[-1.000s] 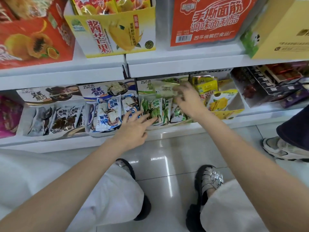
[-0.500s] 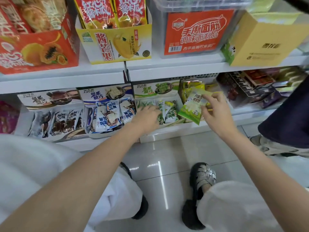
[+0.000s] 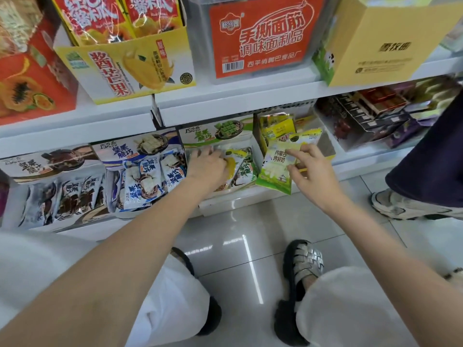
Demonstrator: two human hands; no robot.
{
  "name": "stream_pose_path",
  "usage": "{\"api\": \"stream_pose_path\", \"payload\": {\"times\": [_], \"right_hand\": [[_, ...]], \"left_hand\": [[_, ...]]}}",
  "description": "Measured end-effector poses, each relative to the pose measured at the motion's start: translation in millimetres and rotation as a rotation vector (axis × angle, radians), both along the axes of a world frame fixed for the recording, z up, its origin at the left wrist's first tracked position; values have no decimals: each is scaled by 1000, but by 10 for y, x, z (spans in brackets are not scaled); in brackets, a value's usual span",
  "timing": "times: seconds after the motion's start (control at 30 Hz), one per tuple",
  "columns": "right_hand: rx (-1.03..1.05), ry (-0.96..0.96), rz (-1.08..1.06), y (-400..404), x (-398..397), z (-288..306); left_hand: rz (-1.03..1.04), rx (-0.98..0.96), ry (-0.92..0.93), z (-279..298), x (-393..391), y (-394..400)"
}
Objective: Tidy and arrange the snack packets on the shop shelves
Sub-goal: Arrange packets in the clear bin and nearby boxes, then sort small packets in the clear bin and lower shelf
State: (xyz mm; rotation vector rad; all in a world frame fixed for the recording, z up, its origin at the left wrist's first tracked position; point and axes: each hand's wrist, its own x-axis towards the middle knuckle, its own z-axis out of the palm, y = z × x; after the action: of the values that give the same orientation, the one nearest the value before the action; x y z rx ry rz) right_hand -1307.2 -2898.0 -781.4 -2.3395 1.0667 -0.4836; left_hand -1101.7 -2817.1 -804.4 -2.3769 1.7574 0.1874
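a person crouches on a glossy tiled floor (image 3: 240, 246), two knees in white trousers at the bottom of the frame, two black-soled sandals between them, one with a silver woven strap (image 3: 304, 264). at right centre stands a second person's pale trainer (image 3: 406, 206) below dark clothing. two bare forearms reach up the frame to the lower shelf (image 3: 250, 196) of a white shop unit. three open display boxes of nut-crisp packets stand side by side there: a brown box (image 3: 50, 166) at left, a blue box (image 3: 140, 149) beside it, a green box (image 3: 218, 132) at centre. the left hand (image 3: 208, 166) rests in the green box, fingers bent down onto its packets; whether it grips one cannot be told. just right, the right hand (image 3: 310, 169) pinches a green-and-yellow milk snack packet (image 3: 278, 166) between thumb and fingers, in front of a yellow box (image 3: 283, 128) of similar packets. dark chocolate boxes (image 3: 370, 113) fill the shelf's right end. on the upper shelf, across the top of the frame, sit four containers: a red papaya box (image 3: 25, 83), a yellow mango box (image 3: 130, 68), a clear tub with an orange label (image 3: 260, 38), a plain yellow carton (image 3: 375, 41).
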Motion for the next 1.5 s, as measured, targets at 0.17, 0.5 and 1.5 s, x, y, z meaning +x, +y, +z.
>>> {"api": "stream_pose_path", "payload": {"times": [0.17,0.5,1.5], "right_hand": [[33,-33,-1,-34,-5,-112],[64,-99,-21,-70,-34,-128],[868,-602,-239,175,-203,393]], "left_hand": [[66,163,-151,-101,-140,-278],[213,-146,197,-98,-14,-265],[148,-441,1207,738,-540,333]]}}
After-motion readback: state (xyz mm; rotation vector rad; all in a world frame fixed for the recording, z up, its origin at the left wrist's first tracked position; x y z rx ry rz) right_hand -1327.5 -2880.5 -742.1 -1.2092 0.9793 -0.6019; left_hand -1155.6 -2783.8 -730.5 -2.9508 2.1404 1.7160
